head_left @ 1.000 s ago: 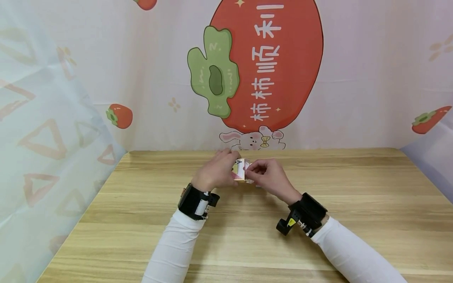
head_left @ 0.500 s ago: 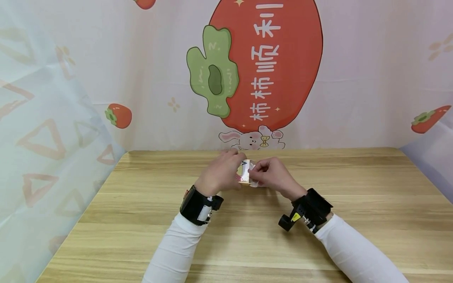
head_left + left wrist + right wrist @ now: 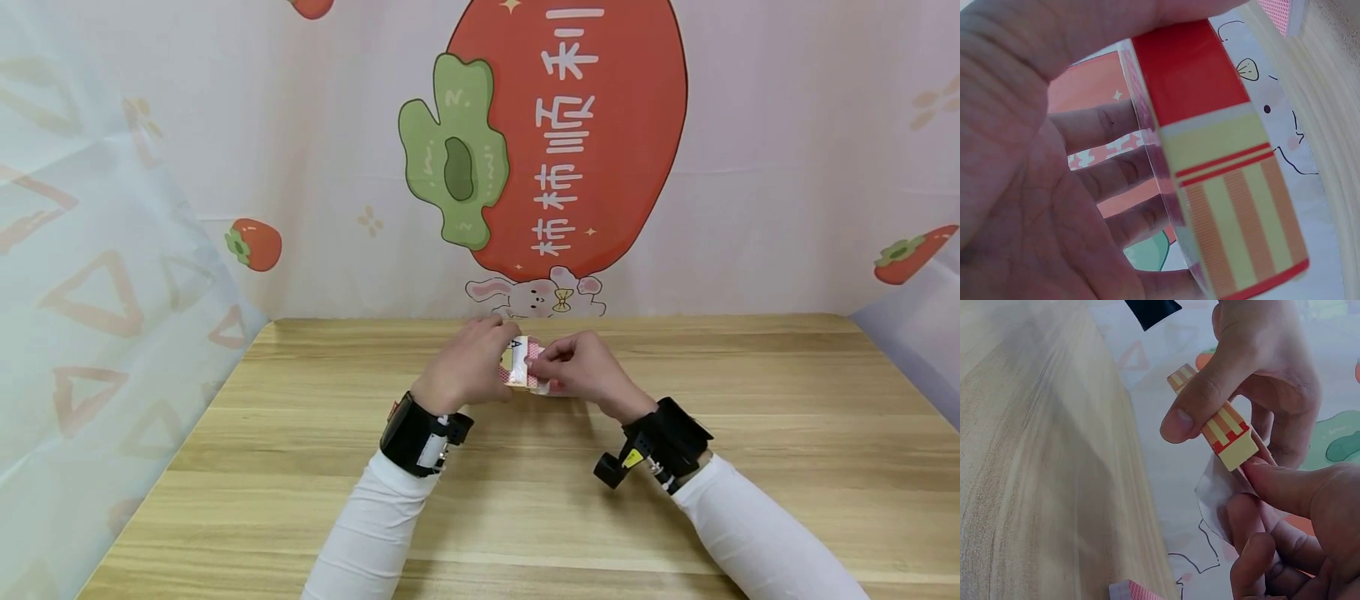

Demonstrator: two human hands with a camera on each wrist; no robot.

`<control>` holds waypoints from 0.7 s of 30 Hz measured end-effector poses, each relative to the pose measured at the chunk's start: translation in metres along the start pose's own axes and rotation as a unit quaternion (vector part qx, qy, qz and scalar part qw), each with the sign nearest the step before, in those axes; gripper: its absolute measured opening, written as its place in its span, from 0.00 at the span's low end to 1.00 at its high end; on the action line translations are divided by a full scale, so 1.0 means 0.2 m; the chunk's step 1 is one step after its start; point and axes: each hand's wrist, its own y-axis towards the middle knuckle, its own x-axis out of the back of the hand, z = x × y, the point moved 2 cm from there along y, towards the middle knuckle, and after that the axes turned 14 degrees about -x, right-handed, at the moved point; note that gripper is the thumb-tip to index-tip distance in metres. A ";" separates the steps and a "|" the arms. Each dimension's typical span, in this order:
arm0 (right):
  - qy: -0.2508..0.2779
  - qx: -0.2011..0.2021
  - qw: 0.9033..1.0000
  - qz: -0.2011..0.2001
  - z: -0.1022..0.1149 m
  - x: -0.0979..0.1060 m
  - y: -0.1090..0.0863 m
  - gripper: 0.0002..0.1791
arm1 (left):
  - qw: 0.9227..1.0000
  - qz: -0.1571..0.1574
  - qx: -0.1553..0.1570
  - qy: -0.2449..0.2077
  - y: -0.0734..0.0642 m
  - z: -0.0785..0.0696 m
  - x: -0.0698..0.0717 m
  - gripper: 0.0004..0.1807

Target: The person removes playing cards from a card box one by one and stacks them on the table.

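Note:
A playing-card box, showing an "A" on its face, is held by my left hand at the far middle of the table. In the left wrist view, thumb and fingers grip the striped box side from opposite edges. My right hand works at the box's end, pinching there with thumb and index finger. A white flap stands out from that end in the right wrist view, partly behind the fingers. Below and right of the box, a pink-patterned deck of cards lies partly hidden by my right hand.
The wooden table ends at a printed cloth backdrop just behind the hands. Each wrist carries a black camera mount, and the right one's small camera juts toward the middle.
Both hands and the box have shifted slightly right. Pink pattern now shows at the box's right end, where white flaps showed before. More of the deck shows beside my right hand.

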 end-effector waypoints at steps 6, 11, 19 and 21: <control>-0.002 -0.002 1.000 0.023 0.01 0.03 0.00 0.17 | 1.000 0.000 0.013 -0.009 -0.01 0.02 0.01 0.36; -0.001 0.006 0.999 0.045 0.01 0.07 0.00 0.15 | 0.999 0.003 0.031 -0.011 -0.02 0.04 0.01 0.38; -0.050 0.012 0.997 0.057 0.01 0.14 0.01 0.17 | 0.999 0.010 0.043 -0.007 -0.02 0.06 0.02 0.37; -0.076 0.022 0.996 0.041 0.03 0.15 0.00 0.17 | 0.999 0.012 0.043 -0.007 -0.02 0.06 0.02 0.37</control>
